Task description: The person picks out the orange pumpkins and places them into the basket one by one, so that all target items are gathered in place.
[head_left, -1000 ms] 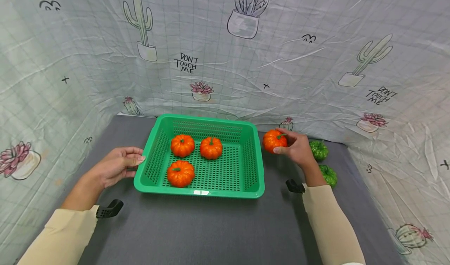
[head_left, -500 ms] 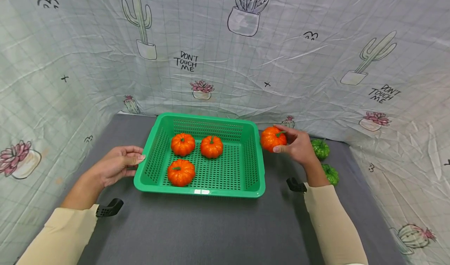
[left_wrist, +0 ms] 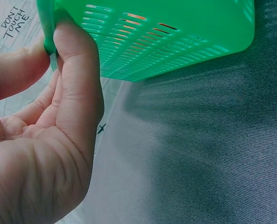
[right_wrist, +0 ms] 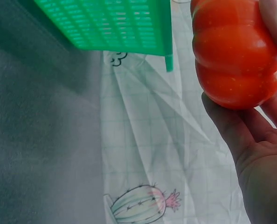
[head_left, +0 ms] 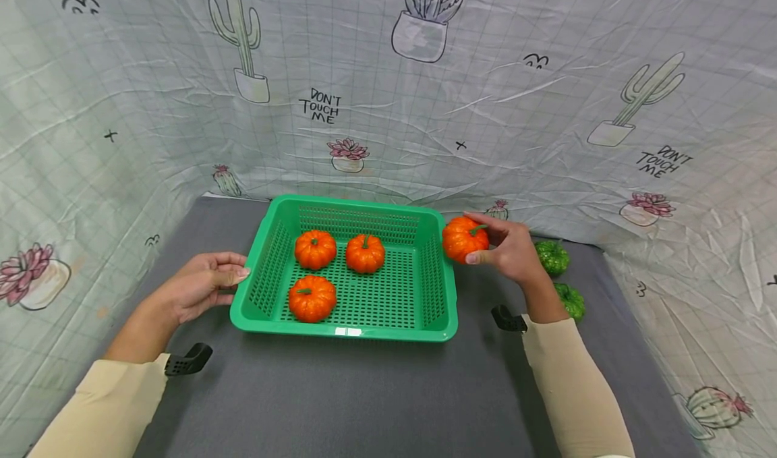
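Observation:
A green plastic basket (head_left: 346,335) with slotted walls stands on the grey table, and three small orange pumpkins lie in its left and middle part: one at the back left (head_left: 315,249), one near the middle (head_left: 365,254), one in front (head_left: 312,299). My left hand (head_left: 203,286) pinches the basket's left rim between thumb and fingers, as the left wrist view also shows (left_wrist: 59,112). At the right rim, my right hand (head_left: 510,249) grips a fourth orange pumpkin (head_left: 464,239) by its sides. In the right wrist view that pumpkin (right_wrist: 236,51) is held above the table.
Two green pumpkin-like vegetables sit on the right, one behind (head_left: 552,258) and one partly hidden by the right forearm (head_left: 570,301). A cloth with printed cacti (head_left: 376,127) hangs behind and at both sides of the grey table (head_left: 340,397).
My right hand has carried its pumpkin left and slightly up, to the basket's right rim. The left hand and the basket have stayed in place.

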Demonstrator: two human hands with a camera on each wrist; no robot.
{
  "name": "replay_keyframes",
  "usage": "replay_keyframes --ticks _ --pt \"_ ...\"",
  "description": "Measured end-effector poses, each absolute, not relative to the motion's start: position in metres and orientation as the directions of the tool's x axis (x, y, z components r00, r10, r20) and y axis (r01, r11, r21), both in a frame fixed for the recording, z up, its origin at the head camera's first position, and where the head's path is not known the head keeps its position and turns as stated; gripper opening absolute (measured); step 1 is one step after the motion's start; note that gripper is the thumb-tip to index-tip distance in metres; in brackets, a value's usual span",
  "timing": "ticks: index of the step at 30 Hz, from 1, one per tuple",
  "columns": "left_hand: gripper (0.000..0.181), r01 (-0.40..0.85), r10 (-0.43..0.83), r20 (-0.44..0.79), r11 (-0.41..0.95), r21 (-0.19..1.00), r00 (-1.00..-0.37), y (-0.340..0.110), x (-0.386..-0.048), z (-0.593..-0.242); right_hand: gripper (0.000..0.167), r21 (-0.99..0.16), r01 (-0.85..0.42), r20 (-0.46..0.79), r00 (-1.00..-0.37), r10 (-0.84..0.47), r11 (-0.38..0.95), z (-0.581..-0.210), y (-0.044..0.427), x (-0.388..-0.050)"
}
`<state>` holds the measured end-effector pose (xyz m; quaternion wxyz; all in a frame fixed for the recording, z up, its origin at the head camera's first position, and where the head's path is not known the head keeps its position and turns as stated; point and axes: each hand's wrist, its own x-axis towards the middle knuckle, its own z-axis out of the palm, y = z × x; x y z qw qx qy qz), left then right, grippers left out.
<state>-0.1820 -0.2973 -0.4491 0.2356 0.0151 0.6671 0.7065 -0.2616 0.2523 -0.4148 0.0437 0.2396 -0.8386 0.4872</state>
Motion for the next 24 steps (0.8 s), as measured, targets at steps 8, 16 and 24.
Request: replay_keyframes --ticks 8,16,24 --pt "0.023 -0.318 0.353 -0.295 -0.006 0.948 -0.888 -0.298 -0.183 -0.450 0.076 -0.804 -0.460 0.306 -0.863 -0.402 0.377 -0.411 0.241 -0.261" --pt "0.023 -0.313 0.358 -0.290 -0.009 0.950 -0.888 -0.298 -0.182 -0.450 0.076 -0.822 -0.449 0.285 -0.857 -0.429 0.351 -0.408 0.231 -0.260" --pt "0.027 -0.309 0.352 -0.290 0.004 0.951 -0.890 -0.298 -0.182 -0.450 0.075 -0.824 -0.459 0.285 -0.842 -0.458 0.333 -0.411 0.223 -0.261"
